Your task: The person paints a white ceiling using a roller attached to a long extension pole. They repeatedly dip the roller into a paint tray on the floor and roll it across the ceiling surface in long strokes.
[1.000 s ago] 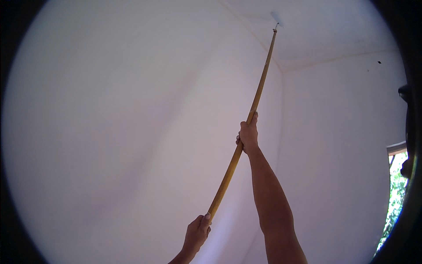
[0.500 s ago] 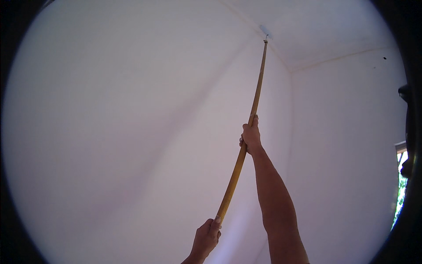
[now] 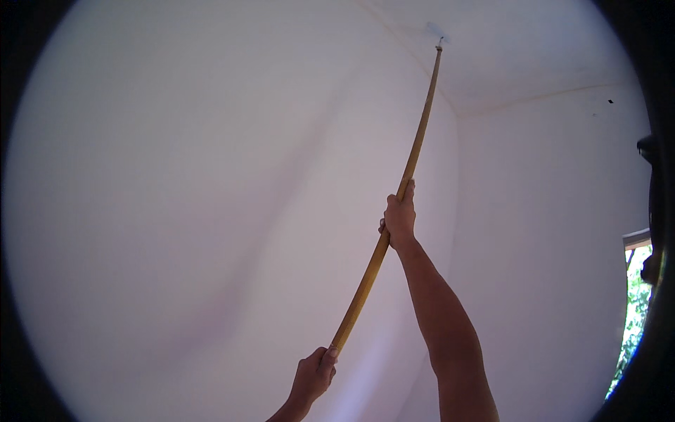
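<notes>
A long yellowish-brown pole (image 3: 366, 285) slants up and to the right through the middle of the view. At its far tip is a paint roller (image 3: 437, 32), pale and blurred, up at the white ceiling (image 3: 520, 42). My left hand (image 3: 314, 375) is closed round the pole's lower end. Higher up, my right hand (image 3: 400, 216) grips the pole from the right with the arm stretched upward. Whether the roller presses on the ceiling cannot be made out.
A large white wall (image 3: 176, 141) with a soft shadow fills the left. Another wall (image 3: 541, 232) meets it at a corner on the right. A bright window opening (image 3: 635, 309) with greenery outside is at the right rim, beside a dark shape (image 3: 648, 204).
The roller has moved up and right, farther onto the ceiling from the wall edge. My left hand has shifted left and the pole leans more; my right hand has moved only slightly.
</notes>
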A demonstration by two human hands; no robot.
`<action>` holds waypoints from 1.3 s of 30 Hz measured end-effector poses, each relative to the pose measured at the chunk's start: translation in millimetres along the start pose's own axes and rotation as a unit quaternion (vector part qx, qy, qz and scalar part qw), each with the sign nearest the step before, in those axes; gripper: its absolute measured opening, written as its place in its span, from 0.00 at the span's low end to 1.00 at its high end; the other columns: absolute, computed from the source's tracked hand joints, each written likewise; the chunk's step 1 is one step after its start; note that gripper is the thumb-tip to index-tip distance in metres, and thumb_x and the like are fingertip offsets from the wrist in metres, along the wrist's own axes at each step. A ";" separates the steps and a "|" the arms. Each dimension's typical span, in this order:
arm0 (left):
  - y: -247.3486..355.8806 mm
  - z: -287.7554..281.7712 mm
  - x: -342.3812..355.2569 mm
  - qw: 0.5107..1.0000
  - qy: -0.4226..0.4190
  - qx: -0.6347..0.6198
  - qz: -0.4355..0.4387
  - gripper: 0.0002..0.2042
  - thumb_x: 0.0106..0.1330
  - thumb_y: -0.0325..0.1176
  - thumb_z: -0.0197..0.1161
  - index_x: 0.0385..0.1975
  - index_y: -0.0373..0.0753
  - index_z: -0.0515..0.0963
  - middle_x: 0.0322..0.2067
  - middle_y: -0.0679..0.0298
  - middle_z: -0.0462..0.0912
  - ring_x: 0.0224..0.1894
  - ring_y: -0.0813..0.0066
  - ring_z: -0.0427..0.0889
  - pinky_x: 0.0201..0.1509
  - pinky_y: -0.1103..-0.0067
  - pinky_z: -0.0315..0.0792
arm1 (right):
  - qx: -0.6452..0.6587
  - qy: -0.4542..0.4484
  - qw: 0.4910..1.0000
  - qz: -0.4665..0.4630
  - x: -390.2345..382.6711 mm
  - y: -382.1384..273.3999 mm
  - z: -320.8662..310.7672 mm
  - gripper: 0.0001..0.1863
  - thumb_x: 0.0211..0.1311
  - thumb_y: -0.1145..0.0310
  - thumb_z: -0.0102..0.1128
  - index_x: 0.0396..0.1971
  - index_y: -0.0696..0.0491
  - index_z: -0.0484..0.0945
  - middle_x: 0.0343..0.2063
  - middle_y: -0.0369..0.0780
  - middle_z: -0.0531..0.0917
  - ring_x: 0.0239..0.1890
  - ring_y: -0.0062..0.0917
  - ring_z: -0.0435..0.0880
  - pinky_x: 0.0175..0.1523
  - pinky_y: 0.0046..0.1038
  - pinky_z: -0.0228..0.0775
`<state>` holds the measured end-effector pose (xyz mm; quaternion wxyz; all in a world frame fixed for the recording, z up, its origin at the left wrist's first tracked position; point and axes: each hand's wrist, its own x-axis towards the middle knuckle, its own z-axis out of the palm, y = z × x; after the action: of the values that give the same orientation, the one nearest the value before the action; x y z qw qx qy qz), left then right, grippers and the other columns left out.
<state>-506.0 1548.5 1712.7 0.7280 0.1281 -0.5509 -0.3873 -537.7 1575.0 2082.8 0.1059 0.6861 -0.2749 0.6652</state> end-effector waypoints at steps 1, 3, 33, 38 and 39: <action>-1.7 -0.3 1.8 1.000 -0.006 -0.003 0.001 0.25 0.79 0.56 0.54 0.32 0.37 0.75 0.16 0.71 0.70 0.14 0.85 0.66 0.17 0.81 0.62 | -0.004 0.002 1.000 -0.007 -0.5 -0.4 -0.5 0.42 0.71 0.68 0.46 0.81 0.40 0.40 0.27 0.40 0.78 0.14 0.25 0.76 0.19 0.31 0.77; -6.8 -4.0 6.0 1.000 -0.016 -0.016 0.013 0.25 0.79 0.57 0.54 0.32 0.38 0.75 0.16 0.71 0.69 0.14 0.85 0.66 0.17 0.81 0.61 | -0.004 0.002 1.000 -0.019 -2.9 -1.6 0.6 0.42 0.71 0.68 0.46 0.81 0.40 0.39 0.27 0.41 0.78 0.14 0.24 0.75 0.19 0.30 0.76; -1.6 -37.9 23.1 0.995 -0.051 -0.087 0.021 0.24 0.78 0.57 0.53 0.33 0.39 0.76 0.17 0.73 0.68 0.15 0.87 0.62 0.16 0.84 0.58 | -0.033 0.041 0.997 -0.053 -6.1 -18.1 15.5 0.44 0.72 0.69 0.46 0.81 0.37 0.35 0.30 0.44 0.79 0.17 0.28 0.79 0.19 0.33 0.79; 17.5 -41.5 7.8 0.993 -0.075 -0.086 0.010 0.24 0.79 0.57 0.52 0.34 0.39 0.75 0.17 0.72 0.67 0.13 0.87 0.62 0.15 0.84 0.58 | -0.020 0.037 0.999 -0.026 0.8 -18.1 12.5 0.43 0.72 0.68 0.47 0.81 0.36 0.36 0.30 0.43 0.78 0.18 0.27 0.78 0.21 0.32 0.79; 20.3 -41.9 5.0 0.994 -0.077 -0.074 0.009 0.24 0.79 0.57 0.52 0.34 0.39 0.74 0.17 0.72 0.67 0.13 0.87 0.62 0.15 0.84 0.58 | -0.016 0.037 0.999 -0.026 3.1 -16.0 13.3 0.43 0.72 0.68 0.47 0.81 0.35 0.37 0.29 0.41 0.75 0.18 0.26 0.76 0.22 0.32 0.78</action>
<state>-459.3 1548.4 1713.6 0.6946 0.0389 -0.5759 -0.4293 -518.1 1580.6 2088.1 0.1438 0.6663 -0.2637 0.6826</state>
